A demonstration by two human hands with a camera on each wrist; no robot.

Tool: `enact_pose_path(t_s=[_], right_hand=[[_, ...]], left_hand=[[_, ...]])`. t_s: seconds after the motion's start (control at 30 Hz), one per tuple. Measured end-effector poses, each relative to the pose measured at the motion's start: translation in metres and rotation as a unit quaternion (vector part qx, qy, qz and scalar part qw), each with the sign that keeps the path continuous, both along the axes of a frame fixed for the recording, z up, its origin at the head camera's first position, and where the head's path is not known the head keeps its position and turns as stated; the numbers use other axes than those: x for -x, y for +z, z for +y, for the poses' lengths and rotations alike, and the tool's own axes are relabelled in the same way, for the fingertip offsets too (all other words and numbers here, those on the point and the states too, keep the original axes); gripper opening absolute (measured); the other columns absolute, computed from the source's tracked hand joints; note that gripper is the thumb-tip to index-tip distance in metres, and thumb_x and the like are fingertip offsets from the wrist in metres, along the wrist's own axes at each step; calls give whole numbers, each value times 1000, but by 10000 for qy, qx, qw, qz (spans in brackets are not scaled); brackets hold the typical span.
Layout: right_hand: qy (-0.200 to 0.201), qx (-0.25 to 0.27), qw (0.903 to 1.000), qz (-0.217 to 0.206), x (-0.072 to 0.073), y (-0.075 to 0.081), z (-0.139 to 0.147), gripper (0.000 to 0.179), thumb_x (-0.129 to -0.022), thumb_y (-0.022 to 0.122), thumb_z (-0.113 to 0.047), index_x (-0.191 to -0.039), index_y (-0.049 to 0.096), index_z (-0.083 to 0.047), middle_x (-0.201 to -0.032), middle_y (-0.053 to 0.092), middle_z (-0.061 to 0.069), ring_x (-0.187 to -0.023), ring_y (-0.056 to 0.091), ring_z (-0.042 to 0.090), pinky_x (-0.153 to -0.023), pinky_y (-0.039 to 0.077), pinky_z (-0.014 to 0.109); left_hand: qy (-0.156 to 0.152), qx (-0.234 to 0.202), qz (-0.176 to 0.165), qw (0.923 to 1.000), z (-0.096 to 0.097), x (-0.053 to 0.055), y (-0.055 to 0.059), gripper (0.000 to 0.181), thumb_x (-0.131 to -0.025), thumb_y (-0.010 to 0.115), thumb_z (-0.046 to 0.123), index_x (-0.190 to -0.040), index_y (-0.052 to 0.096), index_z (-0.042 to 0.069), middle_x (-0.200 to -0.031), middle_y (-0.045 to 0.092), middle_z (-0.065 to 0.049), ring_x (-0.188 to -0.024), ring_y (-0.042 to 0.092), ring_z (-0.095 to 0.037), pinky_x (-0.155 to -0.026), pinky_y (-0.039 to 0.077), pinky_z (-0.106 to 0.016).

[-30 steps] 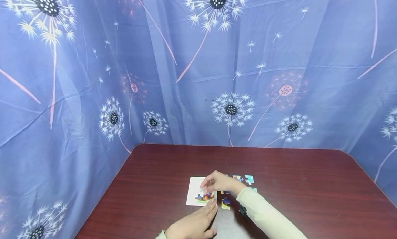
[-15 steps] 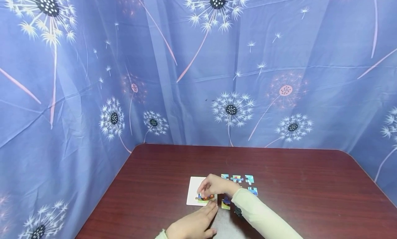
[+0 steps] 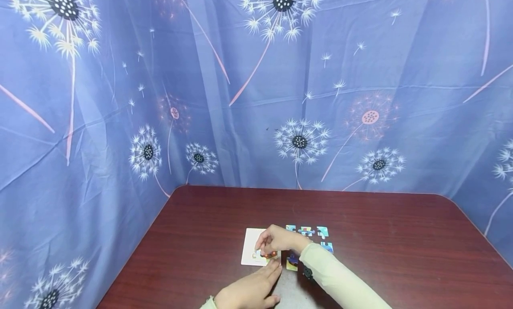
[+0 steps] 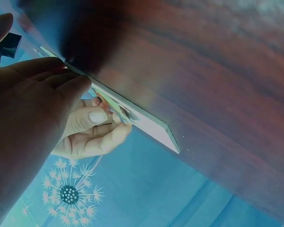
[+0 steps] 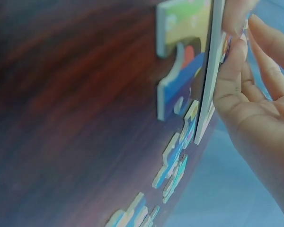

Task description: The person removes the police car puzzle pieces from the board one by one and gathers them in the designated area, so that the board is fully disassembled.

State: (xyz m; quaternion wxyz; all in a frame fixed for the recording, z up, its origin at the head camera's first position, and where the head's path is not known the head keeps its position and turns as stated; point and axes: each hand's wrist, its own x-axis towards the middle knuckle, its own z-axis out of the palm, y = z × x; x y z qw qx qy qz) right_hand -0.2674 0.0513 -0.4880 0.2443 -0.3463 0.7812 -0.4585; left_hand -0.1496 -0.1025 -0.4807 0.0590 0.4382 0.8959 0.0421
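A white puzzle board (image 3: 250,240) lies on the table with joined jigsaw pieces (image 3: 272,255) showing a vehicle picture near its front right corner. My right hand (image 3: 280,238) reaches over the board, thumb and fingers pinching a jigsaw piece (image 3: 257,254) at the left of that group; pale glare covers this piece in the head view. From the left wrist view, the right thumb (image 4: 95,116) and fingertips meet right at the pieces. My left hand (image 3: 252,287) lies with straight fingers at the board's front right corner.
Loose jigsaw pieces lie right of the board: a yellow and blue one (image 3: 292,262) near its corner, others (image 3: 322,232) farther back, some partly hidden by the right forearm. A blue dandelion-print curtain (image 3: 256,99) hangs behind the dark red table (image 3: 380,237).
My right hand has come down and left onto the pieces on the board, then stayed there. The left piece has turned pale with glare. My left hand has stayed in place.
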Motion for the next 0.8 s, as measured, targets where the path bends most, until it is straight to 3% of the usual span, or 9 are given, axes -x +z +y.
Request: enact_pose_path(t_s=[0.2,0.43,0.63,0.8], right_hand=[[-52,54,10000,11,-2,3,2,17,-78,67,11,-92,72,3,-73,66,9,-63,58,7,-60,50,20],[-75,218,9994,-268,-2,4,4,22,-77,64,14,-92,74,1,-72,67,13,-64,60,10,-62,52,23],[-154,334,9991,-225,2,5,8,25,-77,65,13,-94,74,-2,-74,68,14,-62,61,13,-59,53,28],[-263,271,9993,0,6,10,16,25,-76,67,12,-95,75,-2,-76,69,13,-65,61,10,-63,55,26]], left_hand=[[27,-43,25,10000,1,1,-1,63,-97,52,37,-141,40,-6,-149,37,-20,-140,32,-26,-111,33,-32],[72,-42,-227,9997,1,1,-4,65,-98,51,38,-144,37,-6,-151,34,-20,-142,29,-26,-111,33,-33],[31,5,96,9999,2,0,-3,65,-96,53,38,-142,41,-6,-150,36,-20,-140,32,-26,-110,34,-32],[76,-41,103,9999,2,-1,-2,65,-95,56,37,-141,41,-6,-150,35,-20,-140,33,-26,-110,35,-32]])
